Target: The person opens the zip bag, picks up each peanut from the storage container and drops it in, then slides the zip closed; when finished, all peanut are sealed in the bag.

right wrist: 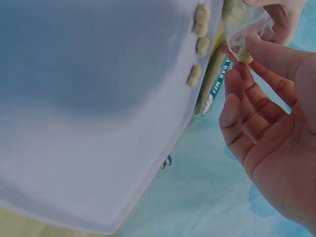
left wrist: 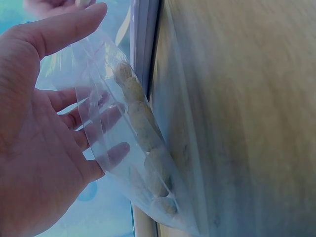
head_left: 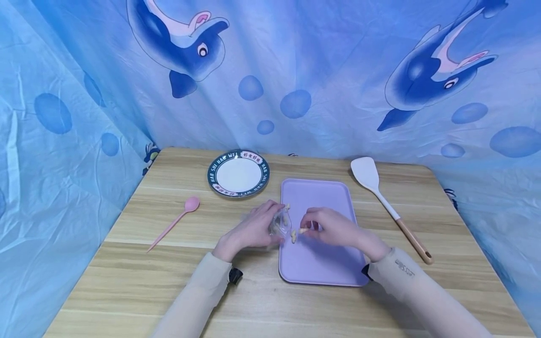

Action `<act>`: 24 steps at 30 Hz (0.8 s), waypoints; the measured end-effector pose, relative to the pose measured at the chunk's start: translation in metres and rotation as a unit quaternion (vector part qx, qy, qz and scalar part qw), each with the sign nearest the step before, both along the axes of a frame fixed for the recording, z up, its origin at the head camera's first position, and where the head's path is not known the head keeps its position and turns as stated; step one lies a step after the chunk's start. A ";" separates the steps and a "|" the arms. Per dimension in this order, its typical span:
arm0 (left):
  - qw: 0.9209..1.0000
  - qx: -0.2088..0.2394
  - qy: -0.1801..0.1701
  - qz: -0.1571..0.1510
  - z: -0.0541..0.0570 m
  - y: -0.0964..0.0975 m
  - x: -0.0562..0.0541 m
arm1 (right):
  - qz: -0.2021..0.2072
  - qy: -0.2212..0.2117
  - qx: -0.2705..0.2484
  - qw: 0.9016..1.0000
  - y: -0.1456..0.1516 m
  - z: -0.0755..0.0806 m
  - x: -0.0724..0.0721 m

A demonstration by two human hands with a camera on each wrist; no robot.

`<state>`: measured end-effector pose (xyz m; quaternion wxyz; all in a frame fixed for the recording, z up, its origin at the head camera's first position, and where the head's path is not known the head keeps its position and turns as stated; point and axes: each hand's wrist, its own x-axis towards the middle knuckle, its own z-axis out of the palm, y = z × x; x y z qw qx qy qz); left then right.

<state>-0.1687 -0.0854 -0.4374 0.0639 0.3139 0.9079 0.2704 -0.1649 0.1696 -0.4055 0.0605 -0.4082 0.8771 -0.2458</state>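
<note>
My left hand (head_left: 258, 226) holds a clear zip bag (head_left: 281, 222) at the left edge of the lilac tray (head_left: 317, 267). Thumb and fingers spread around the bag, and its mouth faces right. Several peanuts (left wrist: 140, 118) lie in a row inside the bag in the left wrist view. Over the tray, my right hand (head_left: 327, 226) pinches one peanut (right wrist: 244, 55) between thumb and fingertips, right at the bag's mouth. Loose peanuts (right wrist: 194, 75) lie on the tray near its left edge, one of them a peanut (head_left: 293, 236) just below the bag's opening.
A plate (head_left: 238, 174) with a dark green patterned rim stands behind the left hand. A pink spoon (head_left: 191, 204) lies at the left. To the right of the tray is a white spatula (head_left: 367, 172) with a wooden handle. A blue dolphin-print curtain (head_left: 270, 70) hangs behind the wooden table (head_left: 253, 310).
</note>
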 end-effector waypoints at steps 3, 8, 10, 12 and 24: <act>1.000 0.002 -0.001 -0.001 0.000 0.000 0.000 | -0.005 0.006 0.001 1.000 -0.007 0.005 -0.005; 1.000 0.002 0.002 -0.003 0.001 0.000 0.000 | -0.023 0.006 0.016 1.000 -0.019 0.006 -0.013; 1.000 0.002 0.008 -0.005 0.001 0.000 0.000 | -0.028 0.006 0.020 0.999 -0.023 0.006 -0.015; 1.000 0.001 0.015 -0.007 0.000 0.000 0.000 | -0.029 0.009 0.020 0.999 -0.028 0.006 -0.016; 1.000 0.000 0.020 -0.009 0.000 -0.001 -0.001 | -0.022 -0.001 0.029 0.999 -0.042 0.007 -0.017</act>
